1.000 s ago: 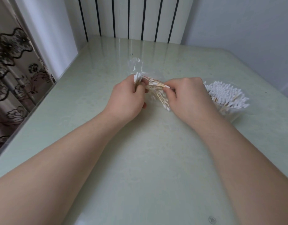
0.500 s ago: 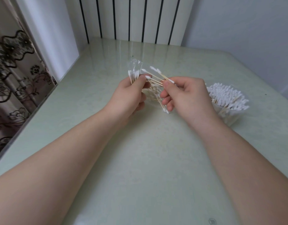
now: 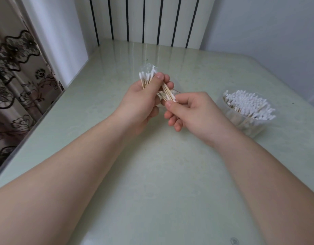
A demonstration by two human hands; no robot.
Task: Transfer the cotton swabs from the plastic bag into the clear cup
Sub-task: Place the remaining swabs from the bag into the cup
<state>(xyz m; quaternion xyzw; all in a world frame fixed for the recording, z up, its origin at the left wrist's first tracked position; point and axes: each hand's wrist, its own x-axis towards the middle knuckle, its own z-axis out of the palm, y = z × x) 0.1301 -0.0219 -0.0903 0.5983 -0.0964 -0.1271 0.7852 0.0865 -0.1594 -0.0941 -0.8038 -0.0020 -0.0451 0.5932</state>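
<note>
My left hand [image 3: 144,101] grips a clear plastic bag [image 3: 148,68] holding a bundle of wooden cotton swabs [image 3: 147,77], white tips pointing up and away. My right hand [image 3: 191,110] pinches the lower white tips of the swabs [image 3: 170,96] between thumb and forefinger, just right of the left hand. Both hands are raised above the pale green table [image 3: 152,183]. A clear cup [image 3: 248,121] stands to the right of my right hand, packed with several upright white-tipped swabs [image 3: 248,105].
A dark-striped white panel [image 3: 145,20] closes the table's far edge and a plain wall stands at the right. At the left the table ends at an edge beside a floral curtain [image 3: 16,82]. A small round mark [image 3: 234,241] shows near the front.
Both hands have lifted slightly. My right hand has dropped from the swabs' upper ends to pinch their lower tips, and the fanned-out swabs have gathered into a tighter bundle.
</note>
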